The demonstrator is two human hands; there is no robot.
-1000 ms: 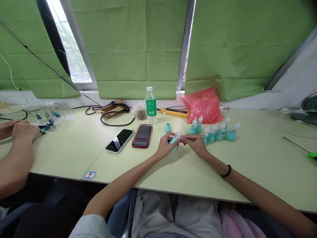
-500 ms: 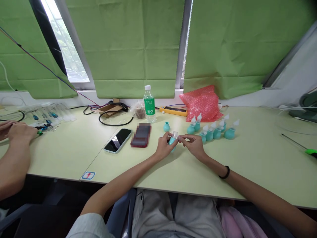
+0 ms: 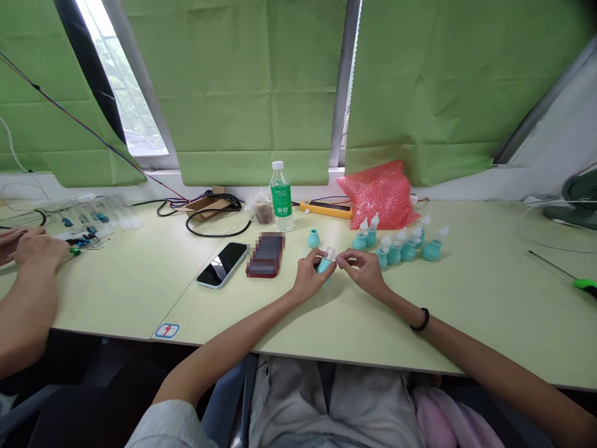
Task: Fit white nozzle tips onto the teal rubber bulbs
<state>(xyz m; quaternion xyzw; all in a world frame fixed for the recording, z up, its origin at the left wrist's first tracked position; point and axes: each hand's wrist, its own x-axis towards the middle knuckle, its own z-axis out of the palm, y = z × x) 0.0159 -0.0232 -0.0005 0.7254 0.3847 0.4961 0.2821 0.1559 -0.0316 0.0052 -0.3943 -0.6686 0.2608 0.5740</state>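
Note:
My left hand (image 3: 311,274) grips a teal bulb with a clear plastic end (image 3: 325,261), tilted up and to the right. Its lower part is hidden by the fingers. Beside the clear end, my right hand (image 3: 362,270) has thumb and forefinger pinched together; whatever is between them is too small to make out. A lone teal bulb (image 3: 314,238) without a nozzle stands just behind my left hand. To the right of my right hand stand several teal bulbs with translucent pointed nozzles (image 3: 408,249).
Left of my hands lie a phone (image 3: 222,265) and a dark red blurred item (image 3: 266,255). Behind are a water bottle (image 3: 282,199), a yellow tool (image 3: 326,209) and red bubble wrap (image 3: 380,194). A screwdriver (image 3: 559,272) lies right. Another person's hands (image 3: 37,252) work at far left.
My right fingertips have shifted very slightly beside the bulb's clear end. Otherwise the hands and objects look the same.

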